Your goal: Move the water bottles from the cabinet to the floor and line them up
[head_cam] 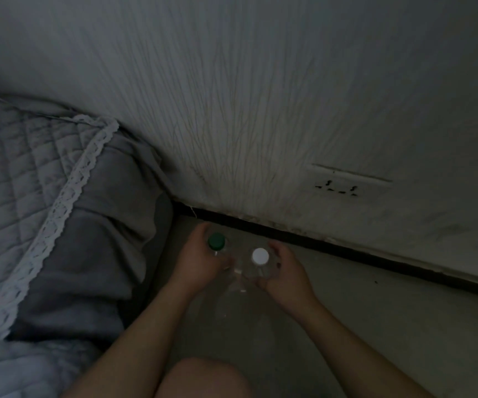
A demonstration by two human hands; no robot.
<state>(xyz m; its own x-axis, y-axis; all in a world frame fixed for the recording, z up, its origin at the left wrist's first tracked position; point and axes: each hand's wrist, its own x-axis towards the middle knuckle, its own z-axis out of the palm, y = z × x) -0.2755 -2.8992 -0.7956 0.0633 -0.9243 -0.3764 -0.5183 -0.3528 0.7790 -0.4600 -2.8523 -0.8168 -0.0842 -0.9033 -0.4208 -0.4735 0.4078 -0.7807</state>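
Green-capped bottle (216,241) in left hand (199,261), white-capped bottle (260,256) in right hand (285,275), both upright, cap-up.

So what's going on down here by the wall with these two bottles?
A person crouches by the wall, beside a bed, lining up water bottles on the floor. The left hand has its grip on a clear bottle with a green cap; the right hand holds a bottle with a white cap. Both stand upright, side by side. In this dim light I cannot tell whether they already rest on the floor.
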